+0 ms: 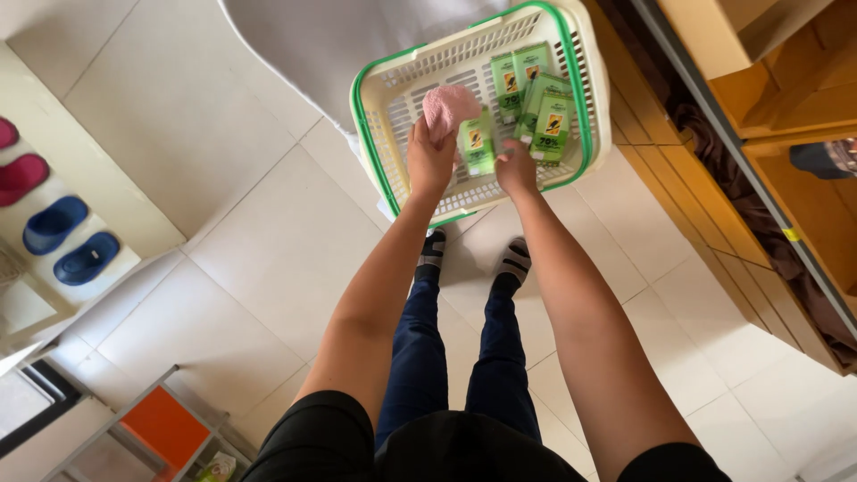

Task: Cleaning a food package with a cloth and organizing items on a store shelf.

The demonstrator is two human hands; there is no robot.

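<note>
My left hand [429,163] pinches the pink cloth [449,108], soft and light; my right hand [516,167] grips a green box [478,143] by its lower end, stiff card, inside the basket [375,134].

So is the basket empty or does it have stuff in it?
Not empty: the basket holds several green boxes and a pink cloth.

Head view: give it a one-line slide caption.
Left hand holds a pink cloth and right hand touches green boxes in a green-rimmed basket.
</note>
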